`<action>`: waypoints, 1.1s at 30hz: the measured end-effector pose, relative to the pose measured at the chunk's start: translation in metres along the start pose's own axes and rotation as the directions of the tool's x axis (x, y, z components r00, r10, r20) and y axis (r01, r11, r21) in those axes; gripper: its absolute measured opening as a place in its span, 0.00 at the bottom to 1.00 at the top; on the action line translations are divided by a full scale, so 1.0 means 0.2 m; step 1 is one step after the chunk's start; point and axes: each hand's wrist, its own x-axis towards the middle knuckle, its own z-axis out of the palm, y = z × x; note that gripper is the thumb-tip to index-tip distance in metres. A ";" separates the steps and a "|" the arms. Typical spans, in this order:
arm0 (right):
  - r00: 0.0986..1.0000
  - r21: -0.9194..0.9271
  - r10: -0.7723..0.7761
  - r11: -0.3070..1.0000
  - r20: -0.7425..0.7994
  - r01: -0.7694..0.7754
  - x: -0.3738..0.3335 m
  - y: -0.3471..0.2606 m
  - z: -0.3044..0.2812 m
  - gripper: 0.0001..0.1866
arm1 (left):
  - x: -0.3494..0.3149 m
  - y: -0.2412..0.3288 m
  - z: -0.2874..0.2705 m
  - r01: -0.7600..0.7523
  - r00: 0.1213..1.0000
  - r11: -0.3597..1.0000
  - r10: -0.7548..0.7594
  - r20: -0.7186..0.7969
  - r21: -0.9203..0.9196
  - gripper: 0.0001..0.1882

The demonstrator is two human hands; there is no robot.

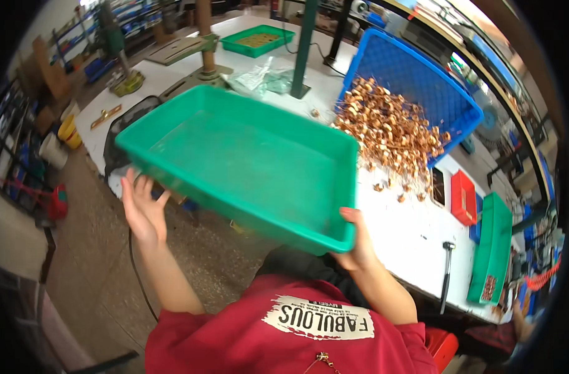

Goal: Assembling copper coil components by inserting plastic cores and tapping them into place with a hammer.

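Note:
A green plastic tray (253, 146), with nothing in it, is held tilted over the near edge of the white table, slightly blurred. My right hand (362, 246) grips its near right corner, with the thumb over the rim and the other fingers hidden beneath. Close by the tray's near left corner is my left hand (145, 210), fingers spread and thumb apart. Its fingertips reach the tray's outer side; I cannot tell whether they touch it. Right of the tray, a heap of small copper-coloured metal parts (390, 121) spills from a tipped blue crate (415, 59) onto the table.
Another green tray (259, 42) and clear plastic bags (262, 78) lie at the back. On the right are a red bin (463, 198), a long green tray (493, 243) and a black-handled hammer (446, 274). A green post (306, 47) rises behind the held tray.

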 end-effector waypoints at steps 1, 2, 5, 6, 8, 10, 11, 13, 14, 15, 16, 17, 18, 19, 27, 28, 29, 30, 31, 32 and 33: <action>0.995 0.029 0.056 0.998 0.081 -0.059 0.04 0.06 0.03 0.16 | 0.00 0.00 0.02 -0.048 0.996 0.975 0.062 -0.059 0.219 0.32; 0.987 -0.024 0.045 0.999 0.153 -0.042 0.08 0.11 0.02 0.20 | 0.01 -0.02 0.04 -0.039 0.998 0.973 0.048 -0.037 0.229 0.32; 0.988 -0.050 0.021 0.999 0.154 -0.013 0.17 0.17 0.04 0.23 | 0.05 -0.15 0.09 -0.002 0.964 0.897 0.120 -0.239 0.442 0.34; 0.995 -0.043 0.010 0.999 0.096 -0.006 0.20 0.17 0.05 0.23 | 0.06 -0.19 0.09 0.018 0.940 0.863 0.158 -0.303 0.506 0.34; 0.998 -0.103 0.019 0.995 0.052 -0.014 0.26 0.15 0.04 0.25 | 0.11 -0.27 0.07 0.026 0.945 0.780 0.185 -0.270 0.625 0.34; 1.000 -0.302 -0.023 0.953 -0.004 0.021 0.35 0.16 0.01 0.26 | 0.19 -0.35 0.05 0.024 0.955 0.582 0.227 -0.190 0.813 0.34; 0.998 -0.503 -0.059 0.863 -0.036 0.033 0.39 0.15 -0.01 0.27 | 0.23 -0.40 0.05 0.012 0.961 0.465 0.239 -0.139 0.885 0.34; 0.999 -0.626 0.007 0.779 0.052 0.027 0.40 0.04 0.02 0.30 | 0.28 -0.47 -0.02 -0.017 0.894 0.328 0.427 -0.133 0.944 0.29; 1.000 -0.610 -0.004 0.792 0.017 0.014 0.42 0.02 -0.01 0.30 | 0.30 -0.48 -0.05 -0.027 0.911 0.322 0.397 -0.109 0.946 0.29; 0.993 -0.688 -0.028 0.719 0.112 0.098 0.42 0.02 -0.03 0.32 | 0.32 -0.44 -0.08 -0.064 0.934 0.340 0.350 -0.063 0.938 0.27; 0.978 -0.749 -0.037 0.636 0.207 0.183 0.40 0.03 -0.07 0.33 | 0.32 -0.42 -0.09 -0.097 0.953 0.359 0.303 -0.017 0.928 0.25; 0.983 -0.741 -0.041 0.652 0.179 0.162 0.38 0.02 -0.08 0.33 | 0.30 -0.41 -0.08 -0.052 0.959 0.528 0.262 -0.104 0.848 0.22; 0.976 -0.809 0.024 0.564 0.217 0.166 0.33 -0.01 -0.07 0.34 | 0.28 -0.40 -0.06 0.000 0.960 0.674 0.206 -0.188 0.738 0.20; 0.960 -0.863 0.093 0.467 0.263 0.191 0.30 -0.06 -0.03 0.35 | 0.27 -0.36 -0.07 -0.001 0.964 0.664 0.199 -0.175 0.747 0.20; 0.928 -0.891 0.090 0.325 0.362 0.317 0.17 -0.06 0.06 0.37 | -0.01 -0.23 0.32 -0.590 0.578 -0.056 0.668 0.469 0.805 0.25; 0.918 -0.887 0.105 0.319 0.382 0.333 0.17 -0.03 0.05 0.37 | -0.15 -0.21 0.41 -0.733 0.648 0.211 0.506 0.570 0.646 0.27; 0.912 -0.887 0.117 0.308 0.393 0.343 0.16 -0.01 0.04 0.37 | -0.26 -0.20 0.49 -0.799 0.596 0.256 0.224 0.771 0.544 0.28; 0.906 -0.888 0.129 0.296 0.403 0.353 0.15 0.00 0.02 0.37 | -0.32 -0.23 0.51 -0.847 0.512 0.182 0.021 0.859 0.500 0.28; 0.903 -0.889 0.135 0.285 0.408 0.359 0.16 0.00 -0.01 0.37 | -0.35 -0.28 0.52 -0.894 0.403 0.126 -0.192 0.895 0.430 0.29; 0.886 -0.887 0.176 0.271 0.428 0.375 0.18 -0.01 -0.03 0.34 | -0.39 -0.30 0.53 -0.898 0.416 0.035 -0.255 0.873 0.439 0.27; 0.868 -0.885 0.218 0.255 0.445 0.390 0.20 -0.03 -0.06 0.31 | -0.40 -0.31 0.52 -0.897 0.433 -0.055 -0.314 0.845 0.439 0.27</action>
